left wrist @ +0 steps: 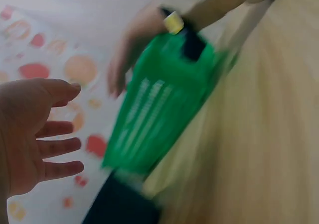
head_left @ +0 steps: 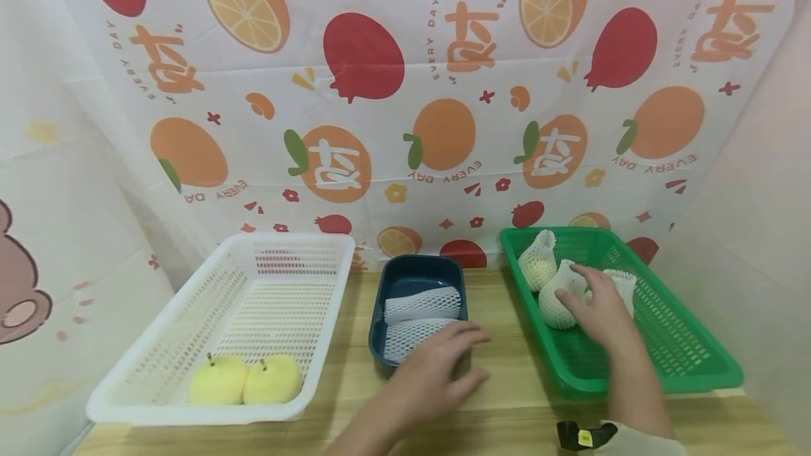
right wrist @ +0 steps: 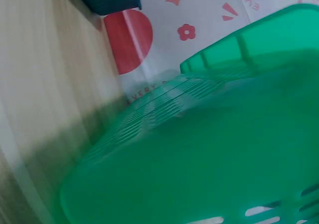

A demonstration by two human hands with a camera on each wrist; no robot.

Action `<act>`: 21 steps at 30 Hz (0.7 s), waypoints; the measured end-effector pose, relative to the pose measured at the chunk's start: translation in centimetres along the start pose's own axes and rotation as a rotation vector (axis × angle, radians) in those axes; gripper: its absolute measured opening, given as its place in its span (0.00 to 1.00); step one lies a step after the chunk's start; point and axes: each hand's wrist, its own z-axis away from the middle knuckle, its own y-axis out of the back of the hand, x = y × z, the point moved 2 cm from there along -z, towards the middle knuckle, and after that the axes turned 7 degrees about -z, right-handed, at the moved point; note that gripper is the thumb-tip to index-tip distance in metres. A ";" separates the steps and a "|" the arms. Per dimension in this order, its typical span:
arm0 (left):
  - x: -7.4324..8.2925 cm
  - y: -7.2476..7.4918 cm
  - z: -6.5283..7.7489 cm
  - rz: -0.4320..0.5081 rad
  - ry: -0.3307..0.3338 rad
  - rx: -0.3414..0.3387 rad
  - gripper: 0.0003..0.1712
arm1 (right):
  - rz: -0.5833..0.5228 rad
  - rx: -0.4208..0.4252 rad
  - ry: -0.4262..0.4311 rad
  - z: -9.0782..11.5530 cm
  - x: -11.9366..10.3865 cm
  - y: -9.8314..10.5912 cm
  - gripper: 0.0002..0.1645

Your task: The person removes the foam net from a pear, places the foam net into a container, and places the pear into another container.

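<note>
My right hand (head_left: 605,308) reaches into the green basket (head_left: 703,357), its thumb and fingers spread at a pale pear in a white foam net (head_left: 557,308). Behind that lies another netted pear (head_left: 538,266); more white foam netting (head_left: 624,287) shows past the hand, partly covered by it. Over the near right corner of the dark blue box (head_left: 421,269) hovers my left hand (head_left: 434,371), holding nothing, its fingers apart in the left wrist view. Inside the box are foam net sleeves (head_left: 423,305). The right wrist view shows the basket's side, not the hand.
A white basket (head_left: 222,414) stands at the left with two yellow-green pears (head_left: 274,380) at its near end. All three containers sit on a wooden table (head_left: 494,371). A fruit-print cloth (head_left: 393,217) hangs right behind them.
</note>
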 end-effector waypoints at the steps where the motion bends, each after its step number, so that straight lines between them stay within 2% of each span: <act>1: 0.6 -0.8 -0.5 -0.013 -0.011 -0.030 0.27 | 0.008 -0.020 -0.007 0.0 0.0 -0.3 0.42; 4: 2.2 -3.2 -1.7 -0.057 -0.050 -0.125 0.32 | 0.021 -0.058 -0.037 0.0 0.1 -0.7 0.44; 6: 3.0 -4.7 -2.3 -0.078 -0.102 -0.184 0.35 | 0.024 -0.070 -0.059 0.1 0.1 -0.7 0.45; 10: 3.7 -6.5 -2.7 -0.056 -0.189 -0.301 0.37 | 0.029 -0.096 -0.091 0.2 0.0 -1.2 0.47; 12: 3.8 -7.0 -2.8 -0.035 -0.208 -0.351 0.39 | 0.032 -0.106 -0.096 0.1 0.0 -1.4 0.48; 15: 3.8 -7.3 -2.8 -0.026 -0.212 -0.388 0.40 | 0.032 -0.122 -0.105 0.1 0.2 -1.5 0.48; 21: 3.7 -7.6 -3.0 -0.016 -0.216 -0.397 0.40 | 0.063 -0.138 -0.141 0.1 0.5 -1.4 0.47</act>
